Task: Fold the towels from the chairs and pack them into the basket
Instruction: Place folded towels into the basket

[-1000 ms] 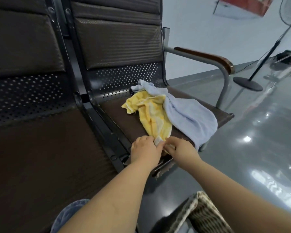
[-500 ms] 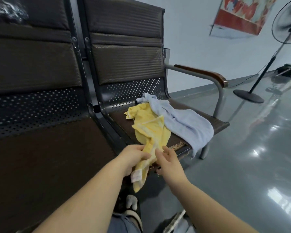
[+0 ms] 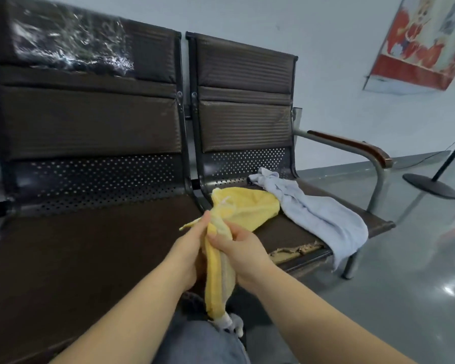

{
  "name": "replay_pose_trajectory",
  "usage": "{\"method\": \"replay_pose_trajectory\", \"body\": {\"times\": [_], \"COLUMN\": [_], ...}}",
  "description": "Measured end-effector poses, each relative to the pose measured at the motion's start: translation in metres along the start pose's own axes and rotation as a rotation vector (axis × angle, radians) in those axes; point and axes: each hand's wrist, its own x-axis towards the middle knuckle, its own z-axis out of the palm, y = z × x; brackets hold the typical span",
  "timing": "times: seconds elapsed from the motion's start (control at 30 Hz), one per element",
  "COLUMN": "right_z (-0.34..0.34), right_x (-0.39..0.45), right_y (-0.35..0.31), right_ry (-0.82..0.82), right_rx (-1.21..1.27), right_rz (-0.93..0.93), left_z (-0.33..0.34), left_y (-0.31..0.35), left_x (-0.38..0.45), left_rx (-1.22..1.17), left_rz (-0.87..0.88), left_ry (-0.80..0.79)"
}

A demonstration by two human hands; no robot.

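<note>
A yellow towel (image 3: 244, 208) is bunched up off the right chair seat (image 3: 286, 232). My left hand (image 3: 192, 240) and my right hand (image 3: 237, 245) both grip it side by side in front of the chairs, and its loose end hangs down over my knee. A pale blue towel (image 3: 318, 214) lies crumpled across the same seat, one corner drooping over the front edge. The basket is out of view.
A second dark chair seat (image 3: 90, 245) lies to the left, its backrest partly wrapped in plastic film (image 3: 71, 46). A wooden-topped armrest (image 3: 352, 145) bounds the right chair. A fan stand base (image 3: 431, 185) sits on the glossy grey floor.
Both hands have pulled the yellow towel off the seat toward me and lifted it. The view has tilted up, and the basket at the bottom has left the frame.
</note>
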Motion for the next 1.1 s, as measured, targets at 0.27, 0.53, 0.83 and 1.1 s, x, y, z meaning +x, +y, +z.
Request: {"method": "replay_pose_trajectory", "body": {"times": [0.27,0.53,0.83,1.1], "right_z": [0.132,0.207,0.126,0.129], "right_x": [-0.012,-0.024,0.094,0.098], "right_y": [-0.009,0.004,0.046,0.054], "right_ry": [-0.378,-0.651,-0.155,-0.222], "right_rx": [-0.364,-0.409,-1.357,-1.411], "right_rz": [-0.09,-0.089,-0.022,0.101], "left_z": [-0.144,-0.248,-0.289,-0.291], "left_y": [0.041,0.02,0.024,0.025], "left_x": [-0.088,-0.134,-0.107,-0.106], "left_rx": [0.089,0.168,0.559,0.671], "left_rz": [0.031,-0.084,-0.166,-0.131], "left_ry": [0.227,0.476,0.511,0.496]}}
